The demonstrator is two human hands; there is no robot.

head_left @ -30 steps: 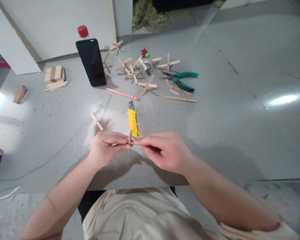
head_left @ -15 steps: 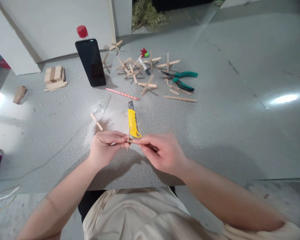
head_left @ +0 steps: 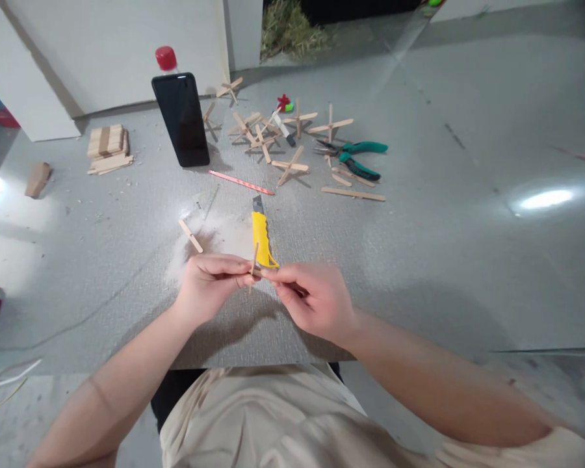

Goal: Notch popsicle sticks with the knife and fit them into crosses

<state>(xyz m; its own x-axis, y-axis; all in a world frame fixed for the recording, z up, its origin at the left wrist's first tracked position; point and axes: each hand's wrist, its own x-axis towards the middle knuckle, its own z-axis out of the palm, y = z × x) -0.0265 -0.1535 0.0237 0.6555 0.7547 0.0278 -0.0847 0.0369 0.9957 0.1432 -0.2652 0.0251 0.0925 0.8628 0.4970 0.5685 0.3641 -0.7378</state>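
Near the yellow knife (head_left: 260, 229), left hand (head_left: 207, 289) and right hand (head_left: 316, 299) pinch crossed sticks (head_left: 254, 261) from opposite sides, likely for steadiness.

Behind the held sticks (head_left: 255, 257), the knife (head_left: 260, 233) lies on the table (head_left: 419, 260), phone (head_left: 182, 122) back left, pliers (head_left: 345, 156) back right.

A spot for craft work, though whether home or workshop I can't tell.
Pale dust (head_left: 229, 229) lies just beyond the left hand (head_left: 207, 284) on the grey tabletop (head_left: 419, 260), a stack of wooden sticks (head_left: 108, 143) farther out to that hand's left; a yellow cutter (head_left: 260, 234) sits just ahead, between it and the right hand (head_left: 316, 296), and green-handled pliers (head_left: 347, 156) lie well beyond the right.
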